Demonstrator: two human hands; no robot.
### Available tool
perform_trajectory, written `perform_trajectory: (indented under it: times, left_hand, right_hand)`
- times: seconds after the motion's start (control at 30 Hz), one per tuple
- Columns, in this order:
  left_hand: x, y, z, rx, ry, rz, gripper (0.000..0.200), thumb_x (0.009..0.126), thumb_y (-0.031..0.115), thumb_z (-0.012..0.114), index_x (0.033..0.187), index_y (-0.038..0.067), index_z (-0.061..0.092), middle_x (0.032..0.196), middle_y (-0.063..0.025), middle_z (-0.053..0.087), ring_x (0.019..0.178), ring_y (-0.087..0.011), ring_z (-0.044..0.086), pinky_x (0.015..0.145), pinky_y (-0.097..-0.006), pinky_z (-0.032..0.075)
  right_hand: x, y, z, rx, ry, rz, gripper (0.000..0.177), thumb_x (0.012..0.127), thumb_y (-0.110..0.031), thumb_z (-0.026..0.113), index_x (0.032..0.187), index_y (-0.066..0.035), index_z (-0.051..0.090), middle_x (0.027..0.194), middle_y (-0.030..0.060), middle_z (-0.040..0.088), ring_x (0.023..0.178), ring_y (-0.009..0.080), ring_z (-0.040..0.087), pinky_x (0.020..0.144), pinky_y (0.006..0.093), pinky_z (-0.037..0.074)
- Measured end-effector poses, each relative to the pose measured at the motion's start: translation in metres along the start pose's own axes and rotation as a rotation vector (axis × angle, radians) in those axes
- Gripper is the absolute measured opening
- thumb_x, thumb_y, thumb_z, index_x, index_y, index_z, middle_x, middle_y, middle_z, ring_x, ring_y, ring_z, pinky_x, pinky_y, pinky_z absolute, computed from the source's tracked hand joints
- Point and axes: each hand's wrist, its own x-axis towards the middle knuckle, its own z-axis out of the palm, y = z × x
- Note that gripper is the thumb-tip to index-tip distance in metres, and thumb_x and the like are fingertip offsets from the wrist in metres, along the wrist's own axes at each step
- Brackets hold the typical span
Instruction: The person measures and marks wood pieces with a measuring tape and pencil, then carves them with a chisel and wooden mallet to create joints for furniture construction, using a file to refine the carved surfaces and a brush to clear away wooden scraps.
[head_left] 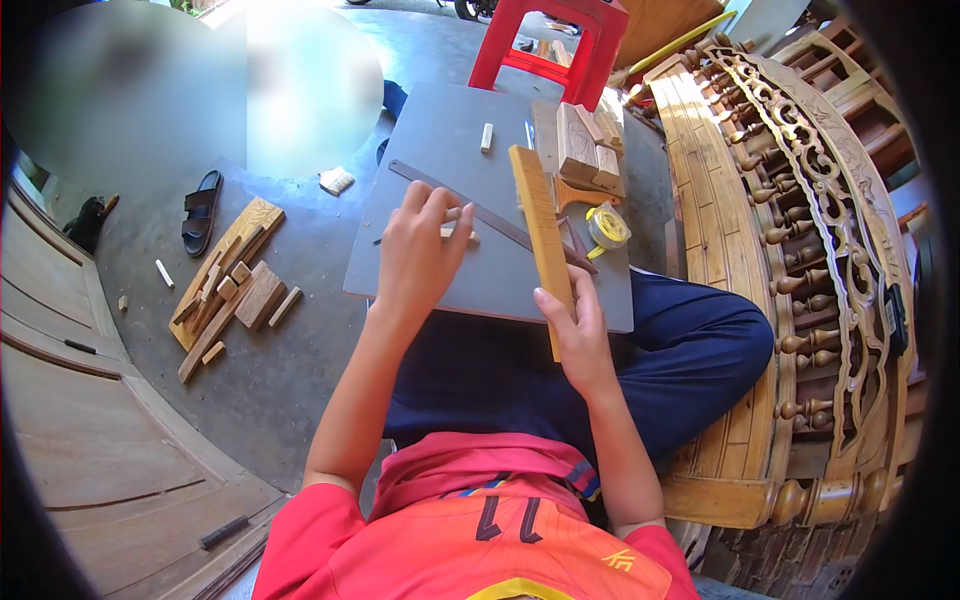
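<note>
My right hand [577, 335] is closed around the lower part of a flat yellowish wooden strip [543, 235], raised at a slant over the grey board [420, 125]. Fine lines run across the strip's face. My left hand [420, 245] is over the board's left half, fingers bent and pinched together; a small pale bit shows at the fingertips, too small to name. Beneath both hands a dark steel ruler [495, 222] lies diagonally. A small light wooden piece [460, 235] shows beside my left fingers. Right of the strip sits a yellow tape measure [607, 228].
Wooden blocks [580, 145] are stacked at the board's far right, near a small pale block [487, 138]. A red stool [550, 65] stands behind. Wood offcuts [262, 293] and a black sandal [202, 212] lie on the floor at left. A carved wooden bench [700, 180] lines the right.
</note>
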Motion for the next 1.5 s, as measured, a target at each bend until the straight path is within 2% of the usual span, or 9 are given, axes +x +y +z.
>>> perform_trajectory:
  times: [0.23, 0.37, 0.67, 0.77, 0.87, 1.17, 1.27, 1.37, 1.5]
  left_hand:
    - [-0.011, -0.018, -0.002, 0.243, -0.254, -0.057, 0.036, 0.098, 0.04, 0.078, 0.104, 0.005, 0.074, 0.099, -0.0136, 0.072, 0.087, -0.0352, 0.071, 0.086, -0.0474, 0.053]
    - [-0.009, -0.023, 0.001, 0.228, -0.262, -0.073, 0.034, 0.096, 0.039, 0.079, 0.103, 0.006, 0.074, 0.098, -0.013, 0.072, 0.087, -0.0357, 0.071, 0.087, -0.0466, 0.052]
    - [-0.009, -0.022, 0.002, 0.228, -0.246, -0.066, 0.029, 0.098, 0.034, 0.076, 0.1, 0.005, 0.072, 0.096, -0.0129, 0.072, 0.088, -0.0353, 0.071, 0.085, -0.0466, 0.051]
    - [-0.009, -0.02, 0.002, 0.229, -0.24, -0.066, 0.028, 0.098, 0.032, 0.076, 0.099, 0.005, 0.072, 0.095, -0.0125, 0.072, 0.088, -0.0348, 0.071, 0.085, -0.0465, 0.051]
    - [-0.011, -0.019, 0.004, 0.239, -0.219, -0.046, 0.026, 0.098, 0.031, 0.075, 0.097, 0.006, 0.07, 0.094, -0.0119, 0.071, 0.087, -0.0343, 0.07, 0.084, -0.0459, 0.05]
    - [-0.017, -0.021, 0.011, 0.277, -0.166, 0.034, 0.018, 0.1, 0.024, 0.072, 0.095, 0.008, 0.065, 0.09, -0.0086, 0.067, 0.084, -0.0313, 0.069, 0.078, -0.0443, 0.046]
    - [-0.017, -0.02, 0.009, 0.268, -0.171, 0.052, 0.015, 0.1, 0.022, 0.071, 0.096, 0.009, 0.065, 0.089, -0.0081, 0.066, 0.082, -0.0313, 0.068, 0.077, -0.044, 0.045]
    - [-0.017, -0.02, 0.009, 0.274, -0.169, 0.062, 0.015, 0.1, 0.022, 0.071, 0.096, 0.009, 0.065, 0.089, -0.008, 0.066, 0.082, -0.0313, 0.067, 0.077, -0.0439, 0.045]
    - [-0.017, -0.021, 0.01, 0.284, -0.163, 0.067, 0.015, 0.101, 0.022, 0.07, 0.096, 0.009, 0.064, 0.089, -0.0079, 0.066, 0.082, -0.0309, 0.068, 0.076, -0.0439, 0.044]
  right_hand:
    - [0.019, -0.003, 0.015, -0.092, -0.079, -0.032, 0.051, 0.101, -0.036, 0.074, 0.136, 0.0, 0.06, 0.113, 0.0173, 0.072, 0.105, 0.0225, 0.07, 0.095, 0.0373, 0.054]
    - [0.029, -0.001, 0.022, -0.162, -0.119, -0.12, 0.052, 0.1, -0.034, 0.075, 0.136, 0.0, 0.06, 0.116, 0.0207, 0.073, 0.108, 0.0284, 0.072, 0.098, 0.0398, 0.054]
    - [0.05, 0.002, 0.031, -0.156, -0.117, -0.218, 0.053, 0.099, -0.035, 0.075, 0.135, 0.001, 0.061, 0.119, 0.0205, 0.073, 0.112, 0.0307, 0.072, 0.1, 0.0409, 0.054]
    - [0.054, 0.012, 0.031, -0.125, -0.125, -0.167, 0.051, 0.099, -0.035, 0.074, 0.133, 0.001, 0.063, 0.117, 0.012, 0.071, 0.11, 0.0174, 0.066, 0.099, 0.0343, 0.052]
    - [0.055, 0.009, 0.024, -0.064, -0.147, -0.025, 0.049, 0.099, -0.034, 0.075, 0.132, 0.001, 0.063, 0.117, 0.0099, 0.07, 0.11, 0.0157, 0.064, 0.099, 0.033, 0.051]
    - [0.056, 0.017, 0.025, -0.063, -0.153, -0.113, 0.051, 0.098, -0.034, 0.076, 0.132, 0.002, 0.063, 0.118, 0.0095, 0.069, 0.111, 0.0147, 0.064, 0.099, 0.0322, 0.05]
    - [0.055, 0.015, 0.025, -0.09, -0.135, -0.132, 0.052, 0.097, -0.036, 0.077, 0.131, 0.001, 0.064, 0.119, 0.0176, 0.073, 0.112, 0.0249, 0.07, 0.101, 0.0385, 0.052]
    - [0.054, 0.014, 0.025, -0.089, -0.151, -0.117, 0.051, 0.097, -0.033, 0.076, 0.132, 0.002, 0.064, 0.118, 0.0102, 0.07, 0.11, 0.0159, 0.065, 0.099, 0.0325, 0.051]
    - [0.054, 0.016, 0.025, -0.079, -0.15, -0.134, 0.05, 0.097, -0.032, 0.076, 0.132, 0.002, 0.064, 0.117, 0.0103, 0.07, 0.11, 0.0158, 0.065, 0.099, 0.0324, 0.051]
